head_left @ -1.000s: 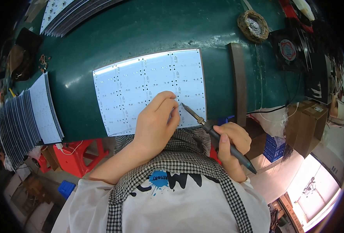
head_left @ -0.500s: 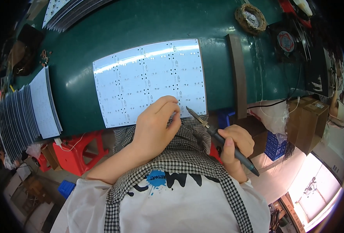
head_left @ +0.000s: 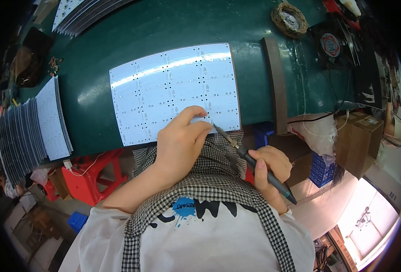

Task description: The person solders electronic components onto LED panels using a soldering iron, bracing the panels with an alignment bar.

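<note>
A white circuit board panel (head_left: 153,86), marked into a grid with small dark holes and parts, lies flat on the green table. My left hand (head_left: 178,143) rests over its near edge, right of the middle. The forefinger is bent out on the board, while the thumb and a finger below it come together; whatever they pinch is too small to make out. A soldering iron (head_left: 243,153) is gripped pen-like in my right hand (head_left: 273,168). Its thin tip points up and left to the board's near right part, close beside my left fingertips.
Many similar boards stand in a row (head_left: 24,131) at the left, with another stack (head_left: 87,16) at the far left. A dark bar (head_left: 275,86) lies right of the panel. Beyond are a round holder with metallic shavings (head_left: 289,21) and a black fan (head_left: 331,44). A red stool (head_left: 91,177) stands below.
My left forefinger has lifted away from the thumb and stretched out a little. The soldering iron and my right hand have shifted slightly left, bringing the tip nearer my left fingertips.
</note>
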A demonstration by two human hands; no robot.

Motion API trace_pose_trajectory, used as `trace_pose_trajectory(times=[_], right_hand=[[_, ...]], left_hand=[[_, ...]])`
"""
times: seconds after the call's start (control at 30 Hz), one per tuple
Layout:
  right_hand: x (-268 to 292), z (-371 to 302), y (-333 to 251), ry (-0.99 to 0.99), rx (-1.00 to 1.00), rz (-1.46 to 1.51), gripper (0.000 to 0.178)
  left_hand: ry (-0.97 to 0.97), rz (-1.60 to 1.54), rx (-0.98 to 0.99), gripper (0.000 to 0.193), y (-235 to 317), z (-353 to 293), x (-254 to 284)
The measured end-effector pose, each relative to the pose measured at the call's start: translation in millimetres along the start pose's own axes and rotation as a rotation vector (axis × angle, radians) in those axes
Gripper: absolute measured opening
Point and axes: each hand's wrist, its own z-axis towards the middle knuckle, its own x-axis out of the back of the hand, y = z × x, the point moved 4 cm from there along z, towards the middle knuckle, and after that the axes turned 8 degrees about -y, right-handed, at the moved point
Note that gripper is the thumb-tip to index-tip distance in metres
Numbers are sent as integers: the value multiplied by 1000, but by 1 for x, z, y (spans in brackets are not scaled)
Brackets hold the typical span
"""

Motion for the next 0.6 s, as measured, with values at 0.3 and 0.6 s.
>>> trace_pose_trajectory(times=[0.3,0.6], right_hand=[[61,59,16,361,-23,-133,21],[53,116,58,233,64,-597,27]], left_hand=[[339,-225,186,9,-53,-33,75],[975,409,234,8,-78,-21,196]])
